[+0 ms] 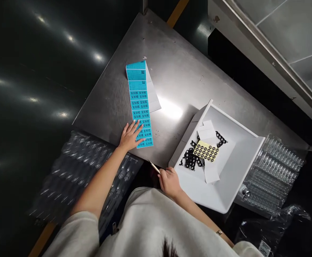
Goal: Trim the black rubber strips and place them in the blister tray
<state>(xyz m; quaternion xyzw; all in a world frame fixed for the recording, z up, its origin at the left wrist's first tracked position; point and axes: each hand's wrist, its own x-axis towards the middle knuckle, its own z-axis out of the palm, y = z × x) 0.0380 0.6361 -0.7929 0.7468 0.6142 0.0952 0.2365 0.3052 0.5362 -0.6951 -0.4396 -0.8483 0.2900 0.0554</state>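
My left hand (130, 136) lies flat with its fingers spread on the lower part of a strip of blue printed labels (139, 104). The strip's far end curls up a little, and white backing paper (152, 92) shows beside it. Near the table's front edge, my right hand (170, 181) is closed around a slim, pale, pointed tool (154, 167). Its tip points up and left, toward the strip, without touching it. Whether it is a pair of tweezers or another tool, I cannot tell.
On the metal table (102, 96), a white bin (233, 171) stands at right, holding black perforated parts (190, 159), a yellow sheet of round black stickers (206, 151) and white papers (211, 171). Clear plastic trays (72, 175) lie at left, more trays (273, 175) at right.
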